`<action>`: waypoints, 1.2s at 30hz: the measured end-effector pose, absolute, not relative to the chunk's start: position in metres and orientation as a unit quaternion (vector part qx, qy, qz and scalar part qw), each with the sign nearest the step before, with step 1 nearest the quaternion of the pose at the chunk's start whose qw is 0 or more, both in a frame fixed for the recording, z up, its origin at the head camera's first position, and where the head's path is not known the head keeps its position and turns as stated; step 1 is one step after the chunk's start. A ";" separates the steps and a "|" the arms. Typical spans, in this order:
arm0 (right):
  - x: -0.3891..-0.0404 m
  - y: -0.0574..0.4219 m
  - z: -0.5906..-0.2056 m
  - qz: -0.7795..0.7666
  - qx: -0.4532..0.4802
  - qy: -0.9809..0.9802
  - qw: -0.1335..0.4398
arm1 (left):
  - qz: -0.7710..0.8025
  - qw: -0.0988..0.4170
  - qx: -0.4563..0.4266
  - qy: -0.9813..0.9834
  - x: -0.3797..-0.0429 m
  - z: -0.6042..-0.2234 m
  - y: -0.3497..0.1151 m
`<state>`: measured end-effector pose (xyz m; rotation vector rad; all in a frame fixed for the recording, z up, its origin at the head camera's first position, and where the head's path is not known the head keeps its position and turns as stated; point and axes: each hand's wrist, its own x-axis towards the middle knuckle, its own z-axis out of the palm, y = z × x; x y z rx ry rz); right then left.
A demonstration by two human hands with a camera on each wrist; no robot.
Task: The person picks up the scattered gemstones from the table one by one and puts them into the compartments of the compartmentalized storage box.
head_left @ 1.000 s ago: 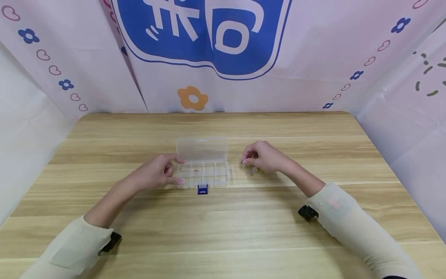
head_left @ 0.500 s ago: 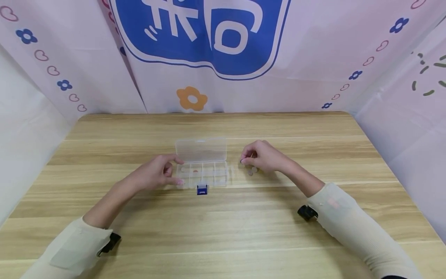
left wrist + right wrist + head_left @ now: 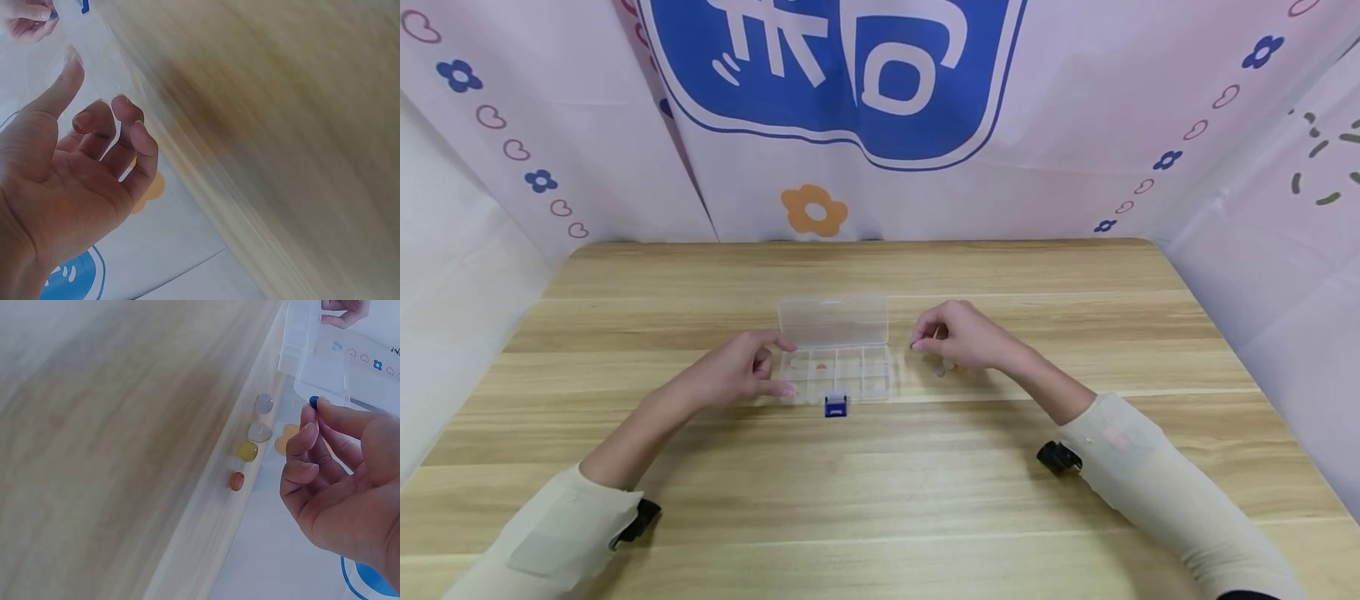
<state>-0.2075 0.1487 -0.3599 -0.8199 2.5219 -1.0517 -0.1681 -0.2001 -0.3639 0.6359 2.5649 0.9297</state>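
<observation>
A clear plastic compartment box (image 3: 874,385) lies on the table with its lid (image 3: 835,323) raised at the back and a blue latch (image 3: 836,406) in front. My left hand (image 3: 733,372) holds the box's left end between thumb and index finger, its other fingers curled. Inside one back compartment is a small orange piece (image 3: 821,367). Right of the box, my right hand (image 3: 966,335) pinches a small dark blue bead (image 3: 314,401) between thumb and fingertip, above the table.
Beneath the right hand lie two clear rounded beads (image 3: 264,404), a yellow bead (image 3: 247,450) and an orange bead (image 3: 237,481). A printed white cloth (image 3: 1045,125) hangs behind the wooden table (image 3: 880,500).
My right hand has shifted slightly left toward the box with the blue bead pinched in it. The left hand and box have stayed in place.
</observation>
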 end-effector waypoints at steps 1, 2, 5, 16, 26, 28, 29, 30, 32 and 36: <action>-0.207 0.148 -0.360 -0.365 -0.285 0.875 0.144 | 0.327 0.169 0.223 0.902 -0.168 -0.364 -0.200; -0.207 0.148 -0.360 -0.366 -0.286 0.874 0.143 | 0.327 0.169 0.223 0.902 -0.168 -0.364 -0.200; -0.207 0.147 -0.359 -0.369 -0.289 0.872 0.142 | 0.327 0.169 0.222 0.903 -0.168 -0.363 -0.200; -0.203 0.144 -0.355 -0.381 -0.295 0.864 0.149 | 0.324 0.169 0.221 0.904 -0.166 -0.362 -0.199; -0.202 0.132 -0.353 -0.390 -0.304 0.857 0.146 | 0.329 0.170 0.220 0.902 -0.164 -0.362 -0.199; -0.202 0.129 -0.353 -0.391 -0.307 0.856 0.144 | 0.328 0.170 0.220 0.903 -0.165 -0.362 -0.199; -0.202 0.128 -0.353 -0.392 -0.308 0.855 0.144 | 0.327 0.170 0.219 0.903 -0.165 -0.362 -0.200; -0.202 0.127 -0.354 -0.393 -0.308 0.855 0.145 | 0.327 0.170 0.218 0.904 -0.165 -0.362 -0.200; -0.202 0.125 -0.354 -0.394 -0.308 0.854 0.145 | 0.326 0.170 0.218 0.904 -0.165 -0.362 -0.200; -0.201 0.122 -0.353 -0.398 -0.315 0.850 0.142 | 0.326 0.169 0.222 0.903 -0.165 -0.362 -0.199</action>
